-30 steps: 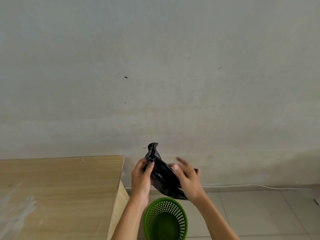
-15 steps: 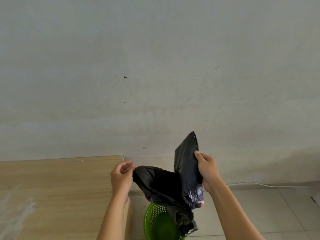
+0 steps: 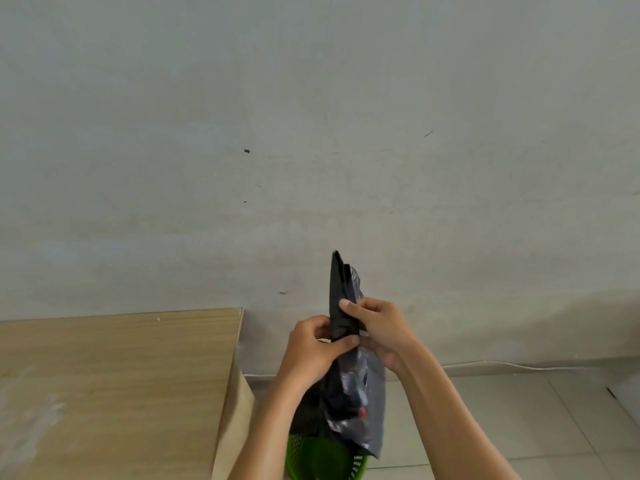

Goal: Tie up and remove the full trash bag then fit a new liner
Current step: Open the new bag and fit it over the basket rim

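Black trash liner (image 3: pixel 349 393) held up in front of the person, above the green perforated bin (image 3: pixel 325 460) on the floor. Upper part of liner gathered flat into a narrow strip standing above the hands; lower part hangs loose, crinkled, glossy grey where light hits, its bottom edge reaching the bin rim. Small red spot visible on the plastic low down; not identifiable.

Left hand (image 3: pixel 311 351): fingers curled, thumb pressed across the liner front, pinching it. Right hand (image 3: pixel 377 327): fingers curled round the gathered strip just above and beside the left, gripping it. Both hands touching the liner and close to each other.

Surroundings: light wood-grain tabletop (image 3: pixel 114 382) at left, pale smudges on its near left part, edge panel dropping toward the bin. Plain grey-white wall (image 3: pixel 311 116) behind, a few dark specks and scuffs. Pale tiled floor (image 3: pixel 502 410) at right, white cable (image 3: pixel 519 367) running along the wall base.

No legible writing or labels on liner, bin or table.
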